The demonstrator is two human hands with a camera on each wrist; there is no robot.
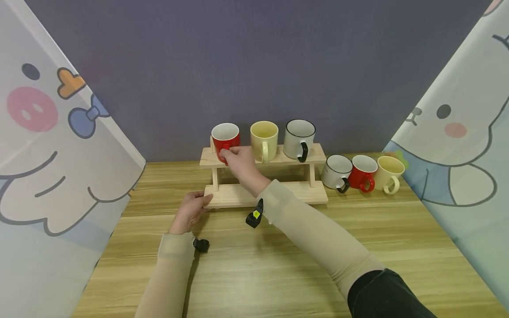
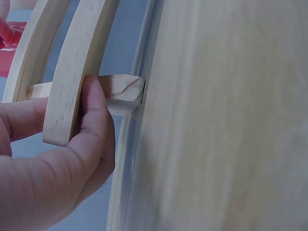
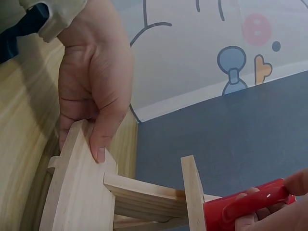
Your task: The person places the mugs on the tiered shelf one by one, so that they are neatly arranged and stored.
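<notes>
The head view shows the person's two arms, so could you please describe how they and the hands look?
The left hand and right hand are bare, without gloves. Plain cream sleeves cover both forearms: left sleeve, right sleeve. A black sleeve covers the right arm higher up. Each wrist carries a small black device; the right device has a yellow mark.

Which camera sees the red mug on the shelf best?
The head view. It shows the red mug and its white inside, though the right hand hides some. The right wrist view shows its handle and side closer, but cut off below. The left wrist view catches only a red bit.
</notes>
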